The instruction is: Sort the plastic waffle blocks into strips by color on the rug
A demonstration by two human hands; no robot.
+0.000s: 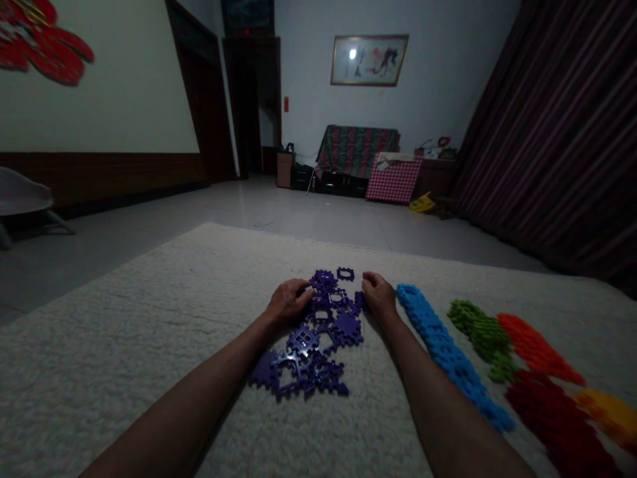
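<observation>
A loose heap of purple interlocking plastic tiles [313, 345] lies on a cream carpet [149, 345] in front of me. My left hand [288, 300] rests at the heap's far left edge, fingers curled onto the purple pieces. My right hand [378, 294] sits at the heap's far right edge, fingers bent and touching a purple tile. One single purple tile [345, 273] lies apart just beyond the heap. What the fingers pinch is too dark to make out.
To the right lie rows of sorted tiles: blue [448, 352], green [482, 335], orange [535, 345], dark red [557, 418], yellow [607, 411]. Beyond the carpet is bare grey floor, a covered sofa [355, 156] and striped curtains [562, 133].
</observation>
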